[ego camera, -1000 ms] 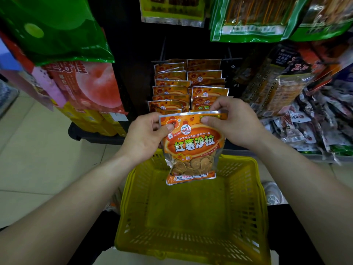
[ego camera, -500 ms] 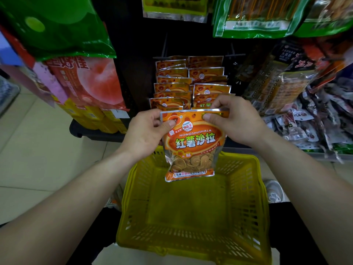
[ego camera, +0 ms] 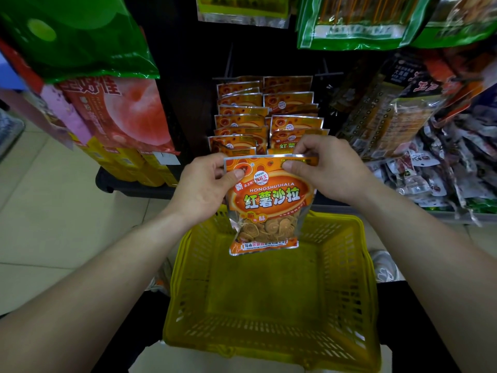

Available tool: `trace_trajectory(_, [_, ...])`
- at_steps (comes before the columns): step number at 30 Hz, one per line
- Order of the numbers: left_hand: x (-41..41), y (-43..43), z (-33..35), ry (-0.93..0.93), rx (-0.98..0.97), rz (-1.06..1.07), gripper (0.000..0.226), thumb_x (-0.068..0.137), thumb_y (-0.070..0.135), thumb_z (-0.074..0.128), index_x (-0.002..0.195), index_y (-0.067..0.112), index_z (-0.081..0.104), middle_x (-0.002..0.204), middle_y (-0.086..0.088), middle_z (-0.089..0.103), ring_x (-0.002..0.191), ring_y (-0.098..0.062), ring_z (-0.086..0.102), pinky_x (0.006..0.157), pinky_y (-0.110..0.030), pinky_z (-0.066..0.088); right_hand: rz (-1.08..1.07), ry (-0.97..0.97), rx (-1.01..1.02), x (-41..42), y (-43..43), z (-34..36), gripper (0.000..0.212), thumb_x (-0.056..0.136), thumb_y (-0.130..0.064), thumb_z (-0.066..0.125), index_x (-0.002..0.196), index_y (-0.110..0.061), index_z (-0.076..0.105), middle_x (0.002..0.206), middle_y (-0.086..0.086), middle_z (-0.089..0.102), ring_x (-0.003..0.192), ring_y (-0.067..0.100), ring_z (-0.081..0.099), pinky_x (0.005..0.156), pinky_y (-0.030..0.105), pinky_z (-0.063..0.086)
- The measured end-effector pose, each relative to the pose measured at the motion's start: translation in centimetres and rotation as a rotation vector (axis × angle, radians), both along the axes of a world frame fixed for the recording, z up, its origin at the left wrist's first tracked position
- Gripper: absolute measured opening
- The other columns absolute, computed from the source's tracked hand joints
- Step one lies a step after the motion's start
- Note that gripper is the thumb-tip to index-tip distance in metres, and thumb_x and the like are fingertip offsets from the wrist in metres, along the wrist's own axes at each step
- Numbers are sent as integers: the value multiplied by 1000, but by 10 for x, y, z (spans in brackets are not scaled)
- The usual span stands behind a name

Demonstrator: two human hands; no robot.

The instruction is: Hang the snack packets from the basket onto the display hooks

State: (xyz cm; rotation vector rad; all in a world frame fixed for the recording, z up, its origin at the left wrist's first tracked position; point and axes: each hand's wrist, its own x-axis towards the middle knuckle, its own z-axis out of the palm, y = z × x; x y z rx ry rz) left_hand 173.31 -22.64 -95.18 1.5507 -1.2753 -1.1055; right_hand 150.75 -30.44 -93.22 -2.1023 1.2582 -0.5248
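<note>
both hands' fingers pinching orange snack packet (ego camera: 267, 203) top corners, above yellow basket (ego camera: 271, 305), before hung packets (ego camera: 265, 117)

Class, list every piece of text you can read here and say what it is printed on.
"HONGSHUSHALA": orange packet.
"红薯沙拉": same packet, large characters.
"FOOD": same packet, round badge.
"好佳": peach packet, left.
Its bottom strip and other hanging packets: too blurred.
</note>
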Motion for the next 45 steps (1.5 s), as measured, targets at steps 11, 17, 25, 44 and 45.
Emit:
trace_trajectory(11, [-4, 1, -14, -166, -31, -38, 18, 94, 24, 68, 110, 17, 72, 99, 3, 77, 86, -6, 74, 69, -25, 61, 204, 317, -89, 7, 8, -3, 10, 90, -45, 60, 91, -36, 56, 90, -15, 63, 88, 15, 60, 72, 33, 45])
trace_trajectory(17, [-13, -1, -20, -279, -63, -103, 19, 93, 31, 68, 109, 22, 72, 100, 10, 75, 91, 0, 71, 77, -27, 61, 234, 312, 3, 13, 14, -8, 18, 93, -35, 63, 83, -40, 49, 92, -14, 56, 96, 19, 59, 77, 34, 49])
trace_trajectory(25, [-6, -22, -10, -412, -70, -80, 20, 90, 31, 72, 108, 34, 63, 98, 19, 67, 87, 3, 65, 75, -13, 49, 1, 400, -269, -22, 1, 19, 23, 96, -38, 57, 118, -34, 61, 110, 10, 68, 105, 37, 60, 78, 42, 47])
trace_trajectory(44, [-57, -60, -100, -462, 253, -300, 11, 96, 23, 63, 103, 27, 70, 96, 8, 68, 90, -14, 65, 78, -25, 54, -44, 588, -292, -28, -72, -64, 21, 99, -36, 53, 118, -34, 63, 108, 8, 70, 98, 33, 64, 73, 39, 51])
trace_trajectory(45, [-66, -66, -109, -453, 263, -312, 11, 95, 21, 63, 102, 28, 70, 95, 7, 68, 91, -17, 66, 80, -27, 55, -58, 567, -297, -25, -75, -70, 22, 99, -36, 53, 118, -34, 64, 107, 8, 70, 98, 34, 64, 74, 39, 51])
